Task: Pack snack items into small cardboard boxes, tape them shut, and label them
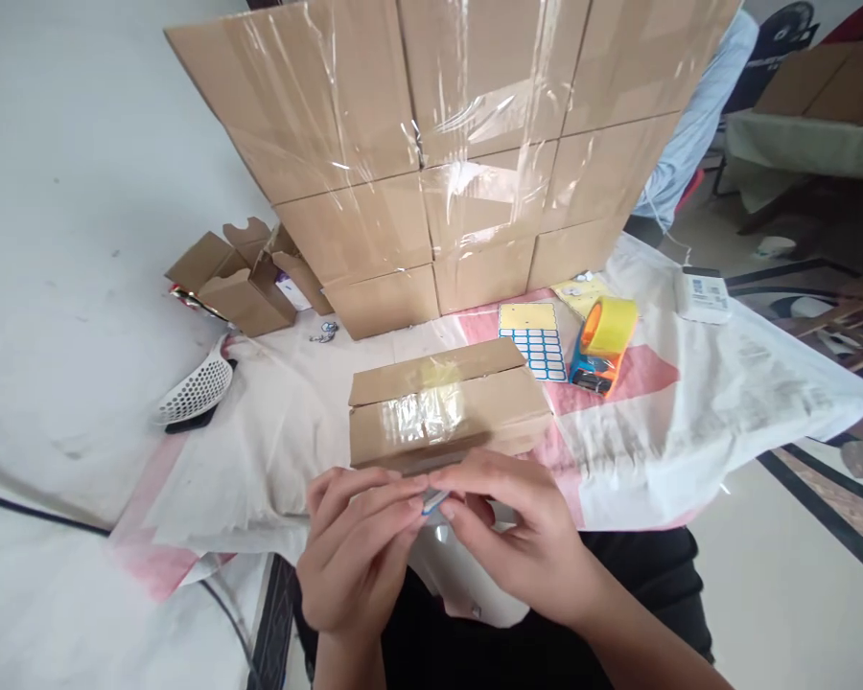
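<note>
Just in front of the cardboard box (446, 412), my left hand (356, 551) and my right hand (522, 532) meet at the fingertips. Pinched between them is a small blue-edged label (433, 501), mostly covered by the fingers. The box lies flat, with clear tape shining across its top seam. Behind its right end is a sheet of blue-bordered labels (536, 355). A tape dispenser (604, 345) with a yellow roll stands to the right of that sheet.
A tall stack of taped cardboard boxes (489, 172) rises behind. Opened cartons (244, 287) and a white perforated holder (198, 388) sit at the left. A white device (703, 295) lies on the cloth-covered table (273, 422) at right, near another person's sleeve (697, 125).
</note>
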The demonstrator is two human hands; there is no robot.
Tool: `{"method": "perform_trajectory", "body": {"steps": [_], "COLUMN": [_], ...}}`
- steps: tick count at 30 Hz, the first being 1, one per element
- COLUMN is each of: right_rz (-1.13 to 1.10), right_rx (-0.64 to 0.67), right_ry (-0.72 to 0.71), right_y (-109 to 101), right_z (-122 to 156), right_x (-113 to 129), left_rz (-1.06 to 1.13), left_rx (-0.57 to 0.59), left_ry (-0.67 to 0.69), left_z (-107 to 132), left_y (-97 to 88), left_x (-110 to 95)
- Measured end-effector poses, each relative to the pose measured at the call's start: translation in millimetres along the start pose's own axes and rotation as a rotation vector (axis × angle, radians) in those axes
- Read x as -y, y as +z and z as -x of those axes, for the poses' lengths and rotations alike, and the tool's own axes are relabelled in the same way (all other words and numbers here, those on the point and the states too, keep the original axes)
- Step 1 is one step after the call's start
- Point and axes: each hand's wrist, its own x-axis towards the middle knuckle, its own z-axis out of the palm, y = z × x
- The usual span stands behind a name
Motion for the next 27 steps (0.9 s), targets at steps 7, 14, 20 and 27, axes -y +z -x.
{"method": "perform_trajectory", "body": {"steps": [7,14,20,27], "right_rz": [0.114,-0.268,-0.469,-0.482], "right_rx": [-0.077,-0.598,-0.564,-0.466], "right_ry": [-0.136,0.187,0.398,0.451], "right_y": [-28.7,-92.3,-102.1,-99.6], "right_z": [9.3,7.1,1.8,7.7], "right_x": [-10.4,-45.9,-93.6,-115.8], "left_rz": [-0.117,-0.316,-0.272,-0.37], "left_rx": [-0.025,0.062,-0.109,-0.054], "left_ry": [0.038,-0.011,-0.015,-0.244], "left_z": [17.2,25.7,37.5,19.3], "left_y": [12.4,26.4,27.2,34.5], "left_x": [-1.8,39.0,80.3,46.3]}}
